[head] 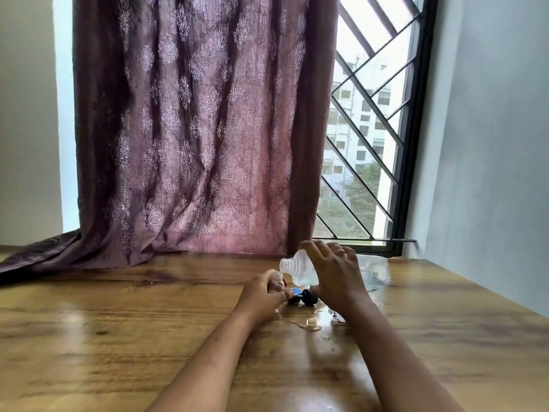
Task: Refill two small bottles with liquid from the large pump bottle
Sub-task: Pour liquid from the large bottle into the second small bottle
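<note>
My right hand [334,272] grips the large clear bottle [298,269], tipped over to the left with its pump off and its threaded mouth open. Clear liquid sits in its lower side. Its mouth hangs just above a small clear bottle [275,281], which my left hand [263,292] holds upright on the wooden table [118,322]. Most of the small bottle is hidden by my fingers. A dark pump head and caps with a blue disc [302,296] lie between my hands.
Spilled clear liquid [309,324] pools on the table just below the caps. A white label scrap [335,317] lies by my right wrist. A maroon curtain [193,129] hangs behind, draping onto the table at left. A barred window and wall stand at right.
</note>
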Demonstrator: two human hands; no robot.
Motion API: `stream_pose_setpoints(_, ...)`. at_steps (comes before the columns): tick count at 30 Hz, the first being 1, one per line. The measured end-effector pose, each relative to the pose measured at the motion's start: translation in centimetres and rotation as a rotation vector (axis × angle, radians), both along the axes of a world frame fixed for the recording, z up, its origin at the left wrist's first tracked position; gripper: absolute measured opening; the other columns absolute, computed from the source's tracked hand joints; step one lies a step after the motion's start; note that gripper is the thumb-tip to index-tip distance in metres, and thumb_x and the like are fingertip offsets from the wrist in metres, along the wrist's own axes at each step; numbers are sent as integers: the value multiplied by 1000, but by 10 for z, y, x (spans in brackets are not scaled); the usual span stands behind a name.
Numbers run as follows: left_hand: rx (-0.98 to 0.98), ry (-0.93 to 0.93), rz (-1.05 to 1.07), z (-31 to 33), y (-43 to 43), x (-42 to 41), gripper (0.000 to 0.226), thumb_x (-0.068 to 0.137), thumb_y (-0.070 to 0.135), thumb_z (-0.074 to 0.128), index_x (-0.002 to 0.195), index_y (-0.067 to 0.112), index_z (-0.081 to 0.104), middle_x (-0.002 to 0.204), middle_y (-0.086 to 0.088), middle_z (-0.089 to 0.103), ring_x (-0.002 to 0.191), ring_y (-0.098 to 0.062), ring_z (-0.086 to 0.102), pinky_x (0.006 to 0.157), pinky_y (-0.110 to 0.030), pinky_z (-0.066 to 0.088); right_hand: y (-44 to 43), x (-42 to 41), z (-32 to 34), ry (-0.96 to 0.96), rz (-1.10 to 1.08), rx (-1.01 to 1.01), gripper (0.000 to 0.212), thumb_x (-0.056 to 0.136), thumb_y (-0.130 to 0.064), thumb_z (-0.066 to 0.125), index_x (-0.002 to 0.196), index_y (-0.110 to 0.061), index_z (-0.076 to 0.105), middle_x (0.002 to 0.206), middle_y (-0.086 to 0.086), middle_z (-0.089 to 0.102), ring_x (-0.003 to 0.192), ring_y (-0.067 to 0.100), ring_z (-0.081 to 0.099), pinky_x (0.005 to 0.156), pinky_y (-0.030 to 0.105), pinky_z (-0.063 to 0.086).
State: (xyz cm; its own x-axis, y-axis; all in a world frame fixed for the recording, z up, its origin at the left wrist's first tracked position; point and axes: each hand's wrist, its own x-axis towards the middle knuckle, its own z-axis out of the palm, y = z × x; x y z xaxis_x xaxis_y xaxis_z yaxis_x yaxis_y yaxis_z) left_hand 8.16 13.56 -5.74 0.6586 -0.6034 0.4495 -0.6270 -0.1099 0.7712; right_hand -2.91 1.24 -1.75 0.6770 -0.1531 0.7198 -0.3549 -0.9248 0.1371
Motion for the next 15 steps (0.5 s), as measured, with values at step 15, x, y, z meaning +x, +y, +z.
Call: stream_pose_setpoints(15,2,36,-6,0,-1,-1,26,75,25,75,95,12,64,79,6,63,76,-9,56,72,-21,44,1,-1,3,55,-9,21,80,57,-23,79,126,-34,39,128,-11,51,118,22,48,98,39,27)
